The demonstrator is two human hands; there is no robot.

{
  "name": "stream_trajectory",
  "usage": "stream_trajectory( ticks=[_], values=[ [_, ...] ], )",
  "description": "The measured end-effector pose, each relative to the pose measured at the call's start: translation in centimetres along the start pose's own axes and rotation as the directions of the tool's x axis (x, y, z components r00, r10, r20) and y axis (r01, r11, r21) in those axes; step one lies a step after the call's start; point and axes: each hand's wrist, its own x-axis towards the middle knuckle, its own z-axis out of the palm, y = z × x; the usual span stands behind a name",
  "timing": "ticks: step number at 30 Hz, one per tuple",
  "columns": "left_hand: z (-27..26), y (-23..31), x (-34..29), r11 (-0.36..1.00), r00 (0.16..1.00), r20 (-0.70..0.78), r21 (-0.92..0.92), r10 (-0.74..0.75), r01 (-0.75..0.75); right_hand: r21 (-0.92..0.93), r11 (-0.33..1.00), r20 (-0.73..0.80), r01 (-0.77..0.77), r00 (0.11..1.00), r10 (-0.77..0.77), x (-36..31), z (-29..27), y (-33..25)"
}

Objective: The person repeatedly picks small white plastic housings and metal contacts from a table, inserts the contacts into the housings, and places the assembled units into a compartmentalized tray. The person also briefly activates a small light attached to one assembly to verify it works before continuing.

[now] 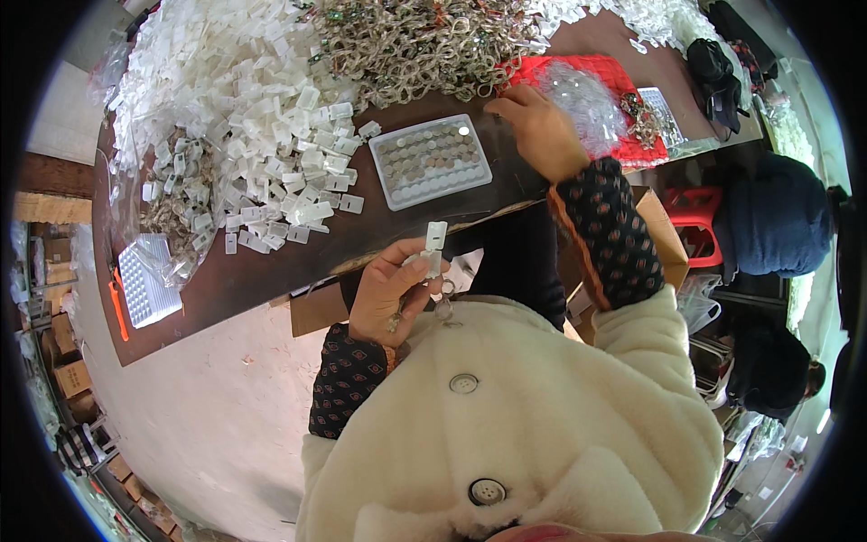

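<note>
Before you stands the dark brown table [226, 303], its near edge curving across the view. On its far left part lies the biggest thing on it, a wide pile of white plastic pieces [262, 117], loose and overlapping. Beside this pile, at the far middle, there is a heap of metal rings and chains [415, 50], silvery and brownish in colour. To the right of the heap you have a red sheet [560, 72], with clear plastic film [582, 108] lying upon it. At the left end of the table are a smaller mixed pile [181, 194], partly under a clear bag, and the pale dimpled trays [149, 287], with an orange-handled tool [119, 307] just beside them. Near the middle is the white tray [420, 194], in which small round silvery discs [424, 155] stand in rows.

Your right hand [546, 131] reaches over the table, to the right of this tray, with its fingertips near the edge of the metal heap; I cannot tell whether the fingers are closed on something. Your left hand [390, 294] is raised in front of your coat, before the table edge. Its thumb and fingers are pressed together on a white plastic piece [435, 237], which points upward. Below it, beside the fingers, hangs a small metal ring [444, 309].
</note>
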Motion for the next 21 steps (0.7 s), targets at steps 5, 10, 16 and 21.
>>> stream_trajectory(
  ticks=[5,10,16,21],
  values=[
    [0.4,0.2,0.4,0.994,0.994,-0.024,0.032,0.106,-0.105,-0.107,0.99,0.047,0.094,0.995,-0.089,0.4,1.5,3.7],
    [0.7,0.4,0.6,0.979,0.977,-0.069,0.054,0.202,-0.199,0.245,0.966,-0.197,0.084,0.98,-0.035,1.1,0.7,4.1],
    [1.5,0.8,0.9,0.959,0.96,-0.021,0.05,0.279,-0.278,0.881,0.472,-0.15,-0.023,0.933,0.326,0.2,-1.7,1.0],
    [2.8,0.1,0.9,0.916,0.916,-0.019,0.033,0.401,-0.4,0.628,0.752,-0.284,0.201,0.959,-0.018,-1.8,-4.3,-5.2]
  ],
)
